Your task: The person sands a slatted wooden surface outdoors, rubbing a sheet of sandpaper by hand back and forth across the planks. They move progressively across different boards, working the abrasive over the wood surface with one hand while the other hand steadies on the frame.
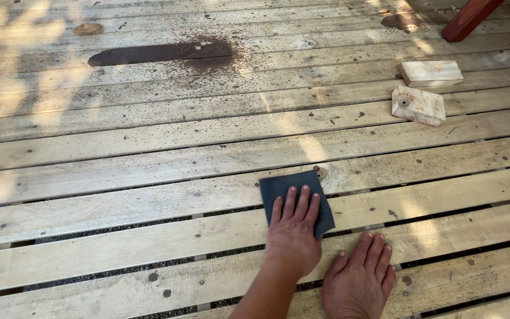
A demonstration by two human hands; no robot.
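Observation:
My left hand lies flat, fingers together, pressing a dark grey sheet of sandpaper onto a pale wooden plank. The far half of the sheet shows beyond my fingertips. Just to its right, my right hand rests palm down on a nearer plank, fingers slightly spread and holding nothing. The two hands sit close together without touching.
The weathered plank deck has dark gaps between the near boards. Two small pale wooden blocks lie at the far right. A reddish wooden post leans in at the top right. A dark stain marks the far boards.

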